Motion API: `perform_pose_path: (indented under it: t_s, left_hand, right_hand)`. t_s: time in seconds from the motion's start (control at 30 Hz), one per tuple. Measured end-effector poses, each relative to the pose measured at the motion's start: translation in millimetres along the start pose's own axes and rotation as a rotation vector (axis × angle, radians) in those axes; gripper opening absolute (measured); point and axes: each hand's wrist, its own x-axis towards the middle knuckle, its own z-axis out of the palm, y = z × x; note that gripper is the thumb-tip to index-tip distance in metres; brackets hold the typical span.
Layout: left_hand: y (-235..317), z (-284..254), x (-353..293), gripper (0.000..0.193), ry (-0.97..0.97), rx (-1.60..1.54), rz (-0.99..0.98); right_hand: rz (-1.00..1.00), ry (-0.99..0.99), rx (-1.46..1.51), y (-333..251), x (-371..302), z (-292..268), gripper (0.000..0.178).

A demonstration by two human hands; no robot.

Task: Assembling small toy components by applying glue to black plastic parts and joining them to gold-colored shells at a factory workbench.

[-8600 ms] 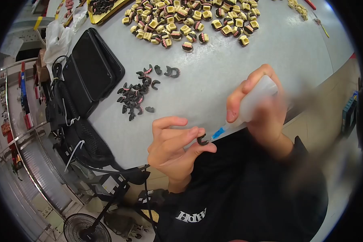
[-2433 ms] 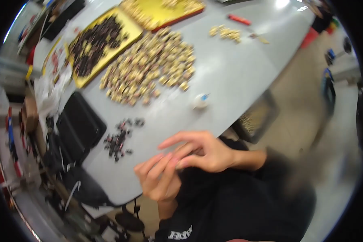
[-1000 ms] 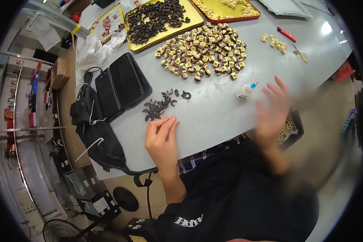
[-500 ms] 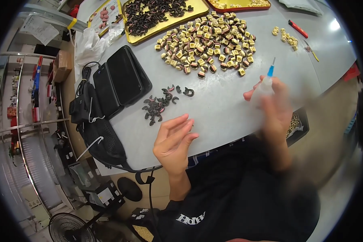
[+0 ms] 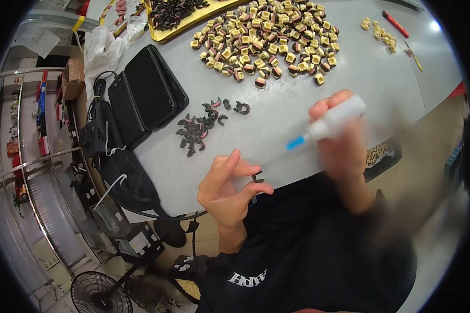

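My left hand [image 5: 227, 190] pinches a small dark C-shaped piece [image 5: 257, 178] between thumb and fingertip, its opening facing right. In my right hand [image 5: 344, 148], blurred by motion, is a white squeeze bottle [image 5: 343, 113] with a blue needle tip [image 5: 295, 143]. The bottle is tilted, its tip pointing down and left toward the C-shaped piece, with a gap between them. Beyond my left hand lies a loose heap of similar dark C-shaped pieces [image 5: 196, 130], some edged in pink. Farther back spreads a large pile of small cream, pink and dark pieces [image 5: 263, 44].
A black folding device [image 5: 146, 94] with cables lies at the left of the grey table [image 5: 277, 112]. Behind it is a yellow tray [image 5: 164, 34] of dark pieces. A red cutter [image 5: 395, 24], cream pieces [image 5: 379, 36] and tweezers [image 5: 414, 56] lie far right.
The bottle has tipped from needle-up to pointing down and left. My left hand has turned, and the dark C-shaped piece now shows clearly between its fingers.
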Motion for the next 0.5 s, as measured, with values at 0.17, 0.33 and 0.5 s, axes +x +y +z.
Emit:
perform_pose_path:
  t_s: [0.17, 0.33, 0.5]
  left_hand:
    - [-1.6, 0.9, 0.6, 0.072, -0.046, 0.104, 0.030]
    - [-0.4, 1.6, 1.0, 0.070, -0.059, 0.090, 0.005]
    - [-1.2, 1.2, -0.5, 0.066, -0.048, 0.089, 0.003]
  right_hand:
    - [-0.007, -0.073, 0.017, 10.3, -7.1, -1.4, 0.034]
    - [-0.057, -0.153, -0.159, 10.8, -9.1, -4.1, 0.032]
    - [-0.048, -0.173, -0.202, 11.6, -10.5, 0.6, 0.030]
